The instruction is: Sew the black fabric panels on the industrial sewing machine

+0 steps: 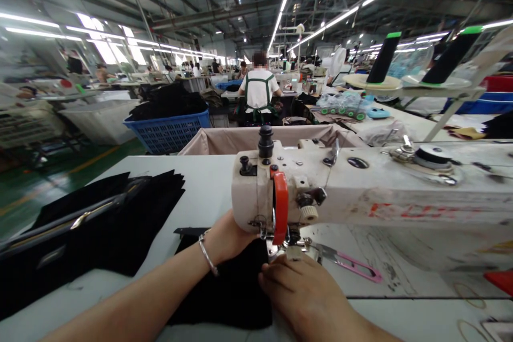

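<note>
A piece of black fabric [236, 294] lies flat on the table, its right edge at the needle area of a white sewing machine [344, 187]. My left hand [229, 236], with a silver bangle at the wrist, rests over the fabric's far part. Its fingers are hidden behind the machine head. Close in front of the presser foot, my right hand [302, 291] has its fingers bent and pressed together at the fabric's right edge. Right of that hand, pink-handled thread snips [356, 266] lie on the machine bed.
Stacked black pieces with a zipper [88, 219] lie at the left. Behind the table stand a fabric-lined bin [224, 141] and a blue basket [172, 131] of dark cloth. Black thread cones [383, 59] rise at the right. A co-worker [258, 88] sits ahead, back turned.
</note>
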A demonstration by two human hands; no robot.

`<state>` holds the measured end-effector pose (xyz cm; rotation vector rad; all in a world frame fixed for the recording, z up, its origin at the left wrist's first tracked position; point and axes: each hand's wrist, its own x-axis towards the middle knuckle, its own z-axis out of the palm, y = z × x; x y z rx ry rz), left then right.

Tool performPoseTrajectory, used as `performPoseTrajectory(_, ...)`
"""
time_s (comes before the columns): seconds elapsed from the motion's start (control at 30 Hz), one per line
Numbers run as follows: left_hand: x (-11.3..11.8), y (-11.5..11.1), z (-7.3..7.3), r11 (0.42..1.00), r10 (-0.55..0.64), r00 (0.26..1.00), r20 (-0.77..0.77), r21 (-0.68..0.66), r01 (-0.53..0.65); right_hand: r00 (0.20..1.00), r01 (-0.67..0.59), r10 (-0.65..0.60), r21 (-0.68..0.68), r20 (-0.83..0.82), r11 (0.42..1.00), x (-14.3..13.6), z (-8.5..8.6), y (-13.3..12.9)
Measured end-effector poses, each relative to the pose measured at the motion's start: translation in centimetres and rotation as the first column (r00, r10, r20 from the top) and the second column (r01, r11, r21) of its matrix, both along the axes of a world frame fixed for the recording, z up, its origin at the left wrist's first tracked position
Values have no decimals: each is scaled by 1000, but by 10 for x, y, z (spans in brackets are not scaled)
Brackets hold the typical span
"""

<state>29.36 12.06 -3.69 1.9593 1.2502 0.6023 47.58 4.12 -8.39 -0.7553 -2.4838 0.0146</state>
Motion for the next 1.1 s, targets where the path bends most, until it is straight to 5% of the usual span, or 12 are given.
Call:
performPoseTrajectory(0.2, -22, -43, -8, 968, -11, 973, -232, 240, 68, 1000, -23, 24, -48, 19, 999, 2, 5, 4)
performPoseTrajectory(0.33, -36, -68, -39, 820, -140, 836, -531, 411, 399, 992, -39, 55, -137, 116, 990, 2, 7, 4)
performPoseTrajectory(0.43, -43, -70, -51, 742, -119, 759, -641, 450, 497, 986, -25, 51, -161, 156, 987, 0, 7, 3)
performPoseTrajectory(0.77, -40, -63, -34, 839, -152, 826, -543, 370, 398, 987, -44, 69, -163, 148, 986, -2, 5, -2)
performPoseTrajectory(1.1, -28, -66, -16, 799, -116, 783, -611, 411, 440, 996, -69, 78, -200, 42, 977, 2, 12, 3)
